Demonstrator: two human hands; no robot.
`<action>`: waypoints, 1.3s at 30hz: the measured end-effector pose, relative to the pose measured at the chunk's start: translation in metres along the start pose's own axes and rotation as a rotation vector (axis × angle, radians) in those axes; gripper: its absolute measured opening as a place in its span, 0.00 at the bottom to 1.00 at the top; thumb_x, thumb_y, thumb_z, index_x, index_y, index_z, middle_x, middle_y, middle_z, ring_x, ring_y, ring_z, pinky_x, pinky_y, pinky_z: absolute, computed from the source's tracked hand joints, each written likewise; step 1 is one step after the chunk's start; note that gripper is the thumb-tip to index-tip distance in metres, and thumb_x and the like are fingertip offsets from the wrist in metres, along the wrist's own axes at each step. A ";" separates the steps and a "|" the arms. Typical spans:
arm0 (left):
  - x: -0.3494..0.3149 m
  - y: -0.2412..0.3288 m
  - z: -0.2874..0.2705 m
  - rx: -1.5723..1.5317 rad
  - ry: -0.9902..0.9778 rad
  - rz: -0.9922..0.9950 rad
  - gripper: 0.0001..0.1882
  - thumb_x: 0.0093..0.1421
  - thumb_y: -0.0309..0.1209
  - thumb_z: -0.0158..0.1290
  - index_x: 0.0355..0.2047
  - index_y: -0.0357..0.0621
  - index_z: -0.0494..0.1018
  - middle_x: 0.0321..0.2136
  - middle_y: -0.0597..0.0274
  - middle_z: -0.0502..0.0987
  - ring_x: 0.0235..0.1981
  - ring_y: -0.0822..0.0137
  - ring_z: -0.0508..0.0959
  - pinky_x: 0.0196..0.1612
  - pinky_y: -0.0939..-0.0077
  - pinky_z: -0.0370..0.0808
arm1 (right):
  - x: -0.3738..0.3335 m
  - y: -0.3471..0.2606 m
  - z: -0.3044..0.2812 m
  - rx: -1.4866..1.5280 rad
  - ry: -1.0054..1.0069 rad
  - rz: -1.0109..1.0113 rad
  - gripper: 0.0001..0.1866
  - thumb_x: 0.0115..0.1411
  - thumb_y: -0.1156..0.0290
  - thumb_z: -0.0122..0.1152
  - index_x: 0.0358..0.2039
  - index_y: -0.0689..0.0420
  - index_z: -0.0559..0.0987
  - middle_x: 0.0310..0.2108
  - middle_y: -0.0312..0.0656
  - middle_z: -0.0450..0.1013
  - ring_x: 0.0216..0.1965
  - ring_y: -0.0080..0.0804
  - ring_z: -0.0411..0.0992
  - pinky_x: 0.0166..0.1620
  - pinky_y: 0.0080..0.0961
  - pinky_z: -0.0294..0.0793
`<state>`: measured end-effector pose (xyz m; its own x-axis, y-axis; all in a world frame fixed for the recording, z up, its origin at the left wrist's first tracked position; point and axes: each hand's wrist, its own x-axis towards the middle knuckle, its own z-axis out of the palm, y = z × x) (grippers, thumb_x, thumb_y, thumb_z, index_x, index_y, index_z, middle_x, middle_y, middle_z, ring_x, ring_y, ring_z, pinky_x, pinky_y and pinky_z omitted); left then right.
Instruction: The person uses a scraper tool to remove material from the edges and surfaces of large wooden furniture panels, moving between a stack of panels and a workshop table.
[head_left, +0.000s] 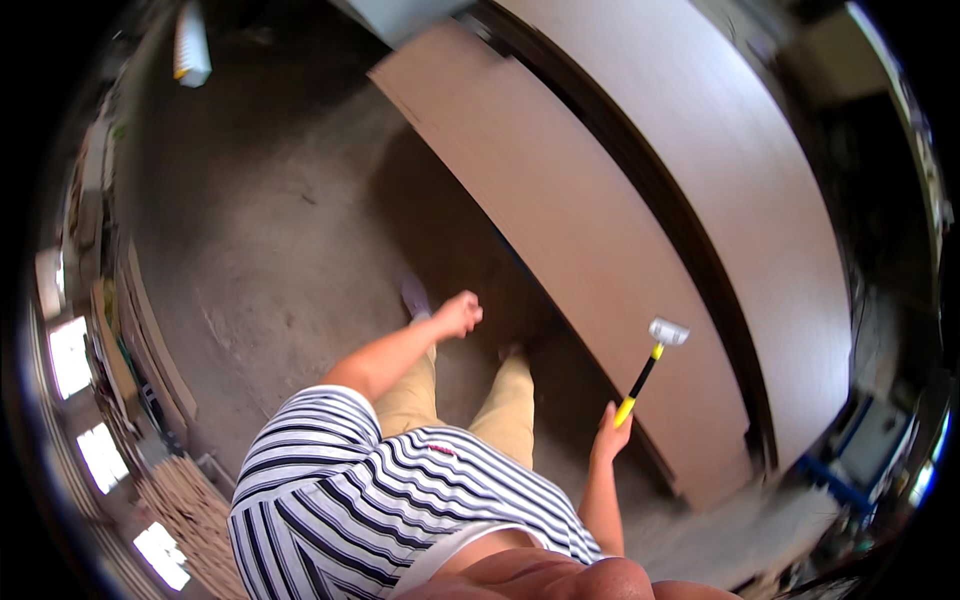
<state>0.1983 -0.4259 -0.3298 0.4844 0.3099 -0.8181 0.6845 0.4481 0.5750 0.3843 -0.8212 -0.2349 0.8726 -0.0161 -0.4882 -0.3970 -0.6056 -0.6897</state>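
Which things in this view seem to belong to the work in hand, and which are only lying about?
Likely part of the work:
tool with yellow-and-black handle, held in the right hand
long brown panel, nearest the tool
second long panel, beside it

Apparently just lying about:
heap of wooden strips, lower left
blue-framed object, far right, unclear what

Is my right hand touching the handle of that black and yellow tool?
Touching: the head view shows the right hand closed around the handle at its lower yellow part.
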 end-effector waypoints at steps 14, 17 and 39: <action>-0.326 -0.041 -0.221 -0.070 0.171 0.036 0.16 0.64 0.36 0.53 0.46 0.39 0.70 0.35 0.60 0.78 0.32 0.71 0.78 0.34 0.76 0.76 | -0.202 -0.214 0.171 0.010 -0.641 -0.205 0.18 0.59 0.58 0.66 0.24 0.54 0.68 0.17 0.30 0.65 0.16 0.15 0.63 0.19 0.17 0.63; -0.352 -0.065 -0.257 -0.090 0.284 0.194 0.16 0.64 0.36 0.52 0.47 0.38 0.70 0.36 0.59 0.79 0.34 0.70 0.79 0.37 0.74 0.77 | -0.233 -0.260 0.220 -0.104 -0.655 -0.477 0.21 0.59 0.56 0.66 0.22 0.55 0.68 0.14 0.30 0.62 0.14 0.16 0.61 0.18 0.20 0.61; -0.305 -0.097 -0.424 -0.079 0.692 0.298 0.15 0.62 0.39 0.55 0.42 0.40 0.73 0.36 0.56 0.80 0.40 0.66 0.80 0.43 0.71 0.75 | -0.338 -0.625 0.497 0.121 -1.000 -1.004 0.21 0.65 0.74 0.54 0.59 0.54 0.70 0.27 0.33 0.71 0.19 0.13 0.64 0.22 0.13 0.65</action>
<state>-0.2471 -0.2080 -0.1387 0.1724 0.8714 -0.4593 0.5244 0.3135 0.7917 0.1964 -0.0419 0.0949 0.2487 0.9638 0.0966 0.1941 0.0481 -0.9798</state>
